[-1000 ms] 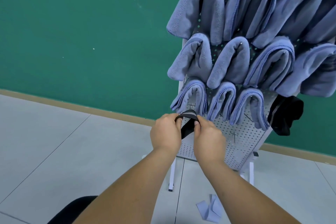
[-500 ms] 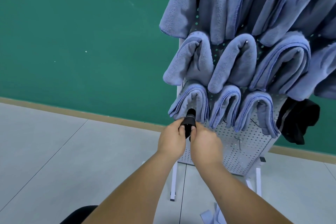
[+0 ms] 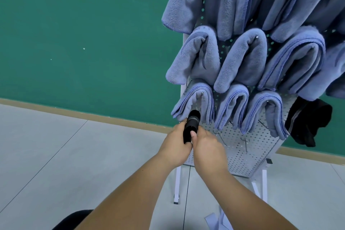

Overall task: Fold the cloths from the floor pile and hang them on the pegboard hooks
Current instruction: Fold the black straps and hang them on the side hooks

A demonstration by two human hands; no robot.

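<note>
Bare pegboard point(image 3: 242, 147) below; hung blue cloths point(image 3: 240, 61) crowding above

Your white pegboard point(image 3: 240, 153) stands on the grey tiled floor point(image 3: 56, 155), folded blue cloths point(image 3: 244, 58) draped in rows across it, pale cloth pieces point(image 3: 212, 220) lying by its legs.

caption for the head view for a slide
Left hand and right hand hold a folded black cloth at the pegboard, below hung blue cloths.

left grip point(image 3: 174, 145): curled on black cloth point(image 3: 192, 124) | right grip point(image 3: 207, 147): thumb pinching it | forearms extended, converging
</note>
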